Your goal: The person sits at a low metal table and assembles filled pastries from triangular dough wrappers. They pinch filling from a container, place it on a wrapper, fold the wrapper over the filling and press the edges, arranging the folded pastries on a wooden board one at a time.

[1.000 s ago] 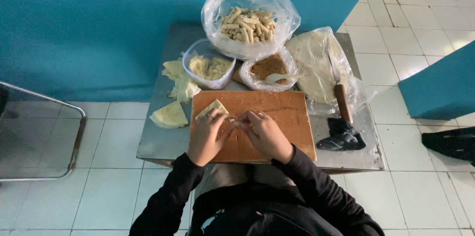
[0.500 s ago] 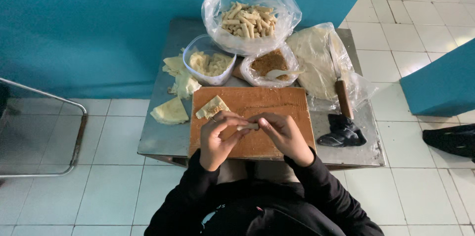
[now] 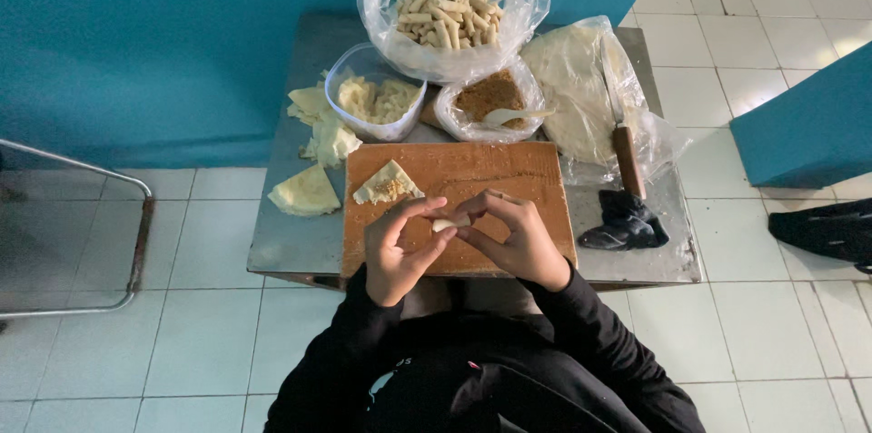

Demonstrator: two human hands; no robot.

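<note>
Two hands were in view, meeting above the near edge of one brown wooden cutting board (image 3: 490,180). The left hand (image 3: 400,256) and right hand (image 3: 518,242) each pinched an end of one small pale rolled pastry piece (image 3: 447,224) between fingertips; fingers curled, not fully closed. The roll sat between the hands, over the board's near middle. One triangular folded wrapper with crumbly filling (image 3: 389,183) lay on the board's far-left part, apart from the hands.

Count on the grey metal table (image 3: 291,247): one clear plastic bag of finished pale rolls (image 3: 450,10) at the far edge, too many rolls to count; one clear round tub of pale wrapper scraps (image 3: 372,104); one bag-lined bowl of brown filling (image 3: 490,97) with one white spoon (image 3: 509,115) in it; one stack of pale round wrappers under clear plastic (image 3: 572,88) at far right; one wooden-handled knife (image 3: 625,147) lying on that plastic; one crumpled black cloth (image 3: 625,222) near right; loose wrapper pieces (image 3: 318,129) at left, about three, edges overlapping, so count uncertain.

Hard to read: the roll was mostly covered by fingertips; knife blade blurred under plastic glare. A dark object (image 3: 831,228) was cut off at the right edge, unidentifiable. A metal tube frame (image 3: 136,215) was cut off at left
</note>
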